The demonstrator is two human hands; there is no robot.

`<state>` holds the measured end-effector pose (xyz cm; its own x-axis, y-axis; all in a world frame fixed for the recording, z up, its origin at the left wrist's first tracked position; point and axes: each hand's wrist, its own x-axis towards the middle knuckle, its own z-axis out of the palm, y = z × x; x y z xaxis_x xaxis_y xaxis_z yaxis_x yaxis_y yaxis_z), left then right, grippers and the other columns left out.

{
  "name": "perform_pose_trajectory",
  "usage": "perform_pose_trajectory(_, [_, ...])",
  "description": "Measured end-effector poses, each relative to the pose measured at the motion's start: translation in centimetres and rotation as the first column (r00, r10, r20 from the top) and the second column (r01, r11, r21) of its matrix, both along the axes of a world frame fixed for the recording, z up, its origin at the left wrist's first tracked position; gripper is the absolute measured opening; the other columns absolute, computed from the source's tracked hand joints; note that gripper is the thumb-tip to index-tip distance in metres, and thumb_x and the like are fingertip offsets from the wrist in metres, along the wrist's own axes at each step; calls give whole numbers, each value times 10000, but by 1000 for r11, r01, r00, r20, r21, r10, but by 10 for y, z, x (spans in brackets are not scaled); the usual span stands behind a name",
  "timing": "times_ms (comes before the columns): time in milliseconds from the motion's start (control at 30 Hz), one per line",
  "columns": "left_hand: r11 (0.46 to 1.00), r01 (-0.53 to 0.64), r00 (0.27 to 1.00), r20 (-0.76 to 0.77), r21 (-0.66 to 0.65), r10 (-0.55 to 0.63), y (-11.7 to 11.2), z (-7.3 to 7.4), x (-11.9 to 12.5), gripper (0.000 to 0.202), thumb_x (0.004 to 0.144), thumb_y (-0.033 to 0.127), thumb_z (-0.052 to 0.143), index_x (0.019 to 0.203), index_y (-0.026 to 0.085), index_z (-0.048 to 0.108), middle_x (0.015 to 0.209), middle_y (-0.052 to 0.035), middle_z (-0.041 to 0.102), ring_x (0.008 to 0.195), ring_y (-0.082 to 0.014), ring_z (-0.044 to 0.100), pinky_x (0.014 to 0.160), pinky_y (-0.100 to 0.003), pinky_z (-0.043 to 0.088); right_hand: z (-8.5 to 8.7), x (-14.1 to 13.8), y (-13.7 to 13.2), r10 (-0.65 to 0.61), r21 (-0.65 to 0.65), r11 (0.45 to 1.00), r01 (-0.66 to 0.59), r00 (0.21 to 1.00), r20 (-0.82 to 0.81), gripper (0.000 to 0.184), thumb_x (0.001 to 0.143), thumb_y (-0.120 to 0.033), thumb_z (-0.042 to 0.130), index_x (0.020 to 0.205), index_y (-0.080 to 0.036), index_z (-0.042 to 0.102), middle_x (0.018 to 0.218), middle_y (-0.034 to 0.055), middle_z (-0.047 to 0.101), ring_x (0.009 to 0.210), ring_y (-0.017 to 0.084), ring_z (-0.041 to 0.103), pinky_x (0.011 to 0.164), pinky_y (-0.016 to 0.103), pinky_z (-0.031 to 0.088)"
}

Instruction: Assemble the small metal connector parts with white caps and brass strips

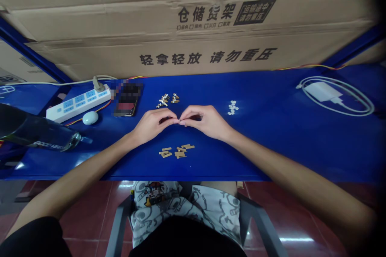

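Observation:
My left hand [153, 123] and my right hand [205, 119] meet fingertip to fingertip over the blue table [271, 140], both pinched on a tiny part I cannot make out. Just behind the hands lies a small pile of brass and silver parts [167, 99]. In front of my hands, near the table's front edge, lie several flat brass strips [177, 151]. A little heap of small white pieces [232, 107] sits to the right of my right hand.
A white power strip [79, 103], a pale oval object [90, 117] and a phone [128, 102] lie at the left. A clear bottle [36, 132] lies on its side at the far left. A white charger with coiled cable [328, 93] rests far right. Cardboard boxes [193, 24] wall the back.

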<state>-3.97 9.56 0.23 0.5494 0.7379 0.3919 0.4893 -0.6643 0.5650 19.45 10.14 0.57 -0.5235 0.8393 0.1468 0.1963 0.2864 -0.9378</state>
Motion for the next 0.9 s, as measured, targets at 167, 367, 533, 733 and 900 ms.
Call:
perform_pose_trajectory(167, [999, -9, 998, -61, 36, 11, 1, -4, -2, 293, 1030, 467, 567, 998, 225, 729, 889, -10, 736, 732, -124, 654, 689, -257, 487, 1, 0, 0, -1, 16, 1000, 0, 998, 67, 143, 871, -364, 736, 946, -243, 744, 915, 11, 788, 875, 198, 741, 834, 353, 538])
perform_pose_trajectory(367, [991, 12, 965, -261, 135, 24, 0, 1, -4, 347, 1091, 386, 434, 1045, 179, 710, 990, -50, 711, 926, -181, 678, 826, -314, 531, 5, 4, 0, -96, 316, 948, -22, 930, 355, 88, 913, -297, 704, 880, -240, 762, 833, -1, 725, 704, 148, 630, 682, 306, 436])
perform_pose_trajectory(533, [980, 49, 931, -364, 195, 26, 1, 4, -5, 314, 1098, 311, 408, 1125, 168, 686, 1093, -80, 683, 1045, -215, 646, 962, -386, 516, 7, 8, 1, -50, 339, 931, -134, 874, 484, 89, 924, -297, 693, 912, -232, 753, 946, 30, 660, 772, 155, 601, 697, 299, 419])
perform_pose_trajectory(733, [973, 98, 896, -443, 209, 5, -5, -1, -2, 275, 1082, 214, 413, 1247, 179, 630, 1292, -102, 640, 1178, -240, 620, 1009, -419, 485, 9, 11, 0, -6, 334, 924, -187, 865, 502, 129, 928, -363, 693, 932, -243, 742, 1051, 40, 659, 917, 192, 642, 792, 327, 471])
perform_pose_trajectory(900, [977, 89, 911, -413, 193, -1, -7, -8, -1, 342, 1074, 179, 405, 1377, 176, 563, 1430, -114, 589, 1330, -263, 553, 1097, -464, 460, 7, 13, 5, -82, 414, 898, -148, 869, 488, 226, 1013, -330, 536, 1088, -233, 726, 1135, 80, 688, 1075, 251, 637, 948, 426, 494])
